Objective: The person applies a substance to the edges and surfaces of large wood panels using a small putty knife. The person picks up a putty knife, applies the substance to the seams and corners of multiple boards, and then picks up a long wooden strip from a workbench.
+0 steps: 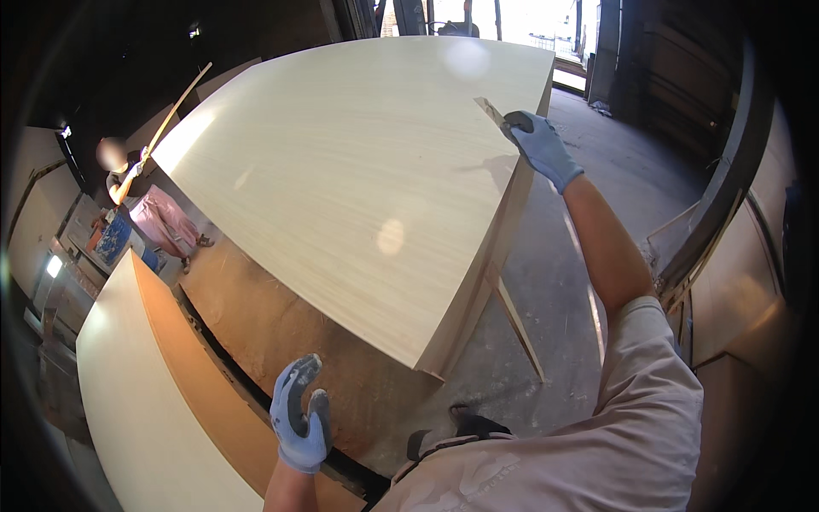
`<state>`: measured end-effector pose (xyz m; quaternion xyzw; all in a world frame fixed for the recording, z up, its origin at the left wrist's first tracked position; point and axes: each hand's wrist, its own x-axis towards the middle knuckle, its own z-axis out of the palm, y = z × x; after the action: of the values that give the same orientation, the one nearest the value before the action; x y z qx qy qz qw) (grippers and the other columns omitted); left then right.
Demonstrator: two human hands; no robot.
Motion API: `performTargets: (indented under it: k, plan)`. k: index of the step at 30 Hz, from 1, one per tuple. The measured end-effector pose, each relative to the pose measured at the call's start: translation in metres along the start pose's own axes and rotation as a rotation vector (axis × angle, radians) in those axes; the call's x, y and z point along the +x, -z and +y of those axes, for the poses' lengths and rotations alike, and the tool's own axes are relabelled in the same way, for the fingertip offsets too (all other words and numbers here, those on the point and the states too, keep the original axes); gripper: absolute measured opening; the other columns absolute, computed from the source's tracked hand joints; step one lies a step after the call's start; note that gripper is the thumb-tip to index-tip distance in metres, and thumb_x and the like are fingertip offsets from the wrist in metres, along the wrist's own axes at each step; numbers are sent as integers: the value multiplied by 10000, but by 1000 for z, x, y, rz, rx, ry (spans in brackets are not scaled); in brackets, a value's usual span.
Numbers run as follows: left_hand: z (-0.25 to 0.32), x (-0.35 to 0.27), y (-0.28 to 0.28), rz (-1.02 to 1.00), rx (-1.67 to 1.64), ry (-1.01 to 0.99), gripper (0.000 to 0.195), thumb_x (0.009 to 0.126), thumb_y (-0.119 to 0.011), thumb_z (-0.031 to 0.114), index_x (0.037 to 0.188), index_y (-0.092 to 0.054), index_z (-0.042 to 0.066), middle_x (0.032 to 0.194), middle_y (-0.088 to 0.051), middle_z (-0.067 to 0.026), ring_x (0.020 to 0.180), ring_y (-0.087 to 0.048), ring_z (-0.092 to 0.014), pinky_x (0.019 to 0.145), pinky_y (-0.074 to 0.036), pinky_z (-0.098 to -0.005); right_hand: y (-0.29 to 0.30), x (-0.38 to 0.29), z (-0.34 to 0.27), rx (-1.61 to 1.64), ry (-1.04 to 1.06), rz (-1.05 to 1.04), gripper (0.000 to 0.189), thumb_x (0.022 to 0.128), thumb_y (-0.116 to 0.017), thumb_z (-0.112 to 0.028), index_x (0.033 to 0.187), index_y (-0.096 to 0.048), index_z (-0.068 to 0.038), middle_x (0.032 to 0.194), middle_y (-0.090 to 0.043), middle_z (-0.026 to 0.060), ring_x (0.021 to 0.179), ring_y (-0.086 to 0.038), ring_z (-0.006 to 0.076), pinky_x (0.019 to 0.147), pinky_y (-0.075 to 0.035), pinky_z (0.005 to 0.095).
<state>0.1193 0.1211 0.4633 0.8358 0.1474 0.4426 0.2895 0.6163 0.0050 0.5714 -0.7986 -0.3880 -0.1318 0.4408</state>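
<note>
My right hand, in a blue glove with dark coated fingers, grips a thin flat blade-like piece that could be a scraper or a scrap of veneer. It is held above the right edge of a large pale plywood sheet, and its shadow falls on the sheet. That sheet lies on top of a stack whose side drops away below the edge. My left hand, gloved alike, is raised between two stacks with thumb and fingers apart and nothing in it.
At lower left is a second panel stack with an orange-lit side. A person beyond the left corner holds a long thin strip. A wooden stick leans by the near stack. More panels stand at right.
</note>
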Motion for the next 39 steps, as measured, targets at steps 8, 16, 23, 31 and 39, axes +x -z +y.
performTargets:
  k: [8,16,23,31,39]
  plan:
    - [24,95,-85,-226,47,-265,359,624,-578,99,960,-661,6,962,-652,-183,946,-626,-373,896,-492,-457,-25,200,99,-608,-67,-66,258,877,-498,-217,1043,-673,-123,1047,-669,155,1004,-622,336,876,-478,413]
    - [48,88,-88,-212,86,-180,338,920,-467,228,1150,-552,-5,1159,-579,-221,1058,-584,-371,880,-495,-512,-67,-5,-58,-368,930,-569,200,860,-499,-216,966,-626,-103,919,-630,74,808,-623,239,753,-473,373]
    - [65,13,-41,166,260,-312,230,905,-483,166,1072,-546,22,1042,-605,-188,934,-598,-370,863,-474,-550,-77,37,-78,-43,753,-482,223,874,-500,-197,995,-658,-95,888,-653,134,830,-626,321,775,-479,416]
    - [72,-65,9,413,374,226,276,934,-468,122,1081,-582,-81,1099,-624,-237,1032,-590,-408,932,-450,-503,-154,-54,-127,101,739,-830,216,861,-523,-223,986,-638,-89,941,-649,113,873,-619,318,805,-471,422]
    - [78,-100,-1,511,369,287,260,935,-471,114,1026,-609,-88,1081,-627,-246,1050,-585,-405,967,-425,-481,-216,68,-210,-300,579,-710,289,927,-439,-211,1115,-630,-101,1115,-638,104,1023,-603,270,892,-456,389]
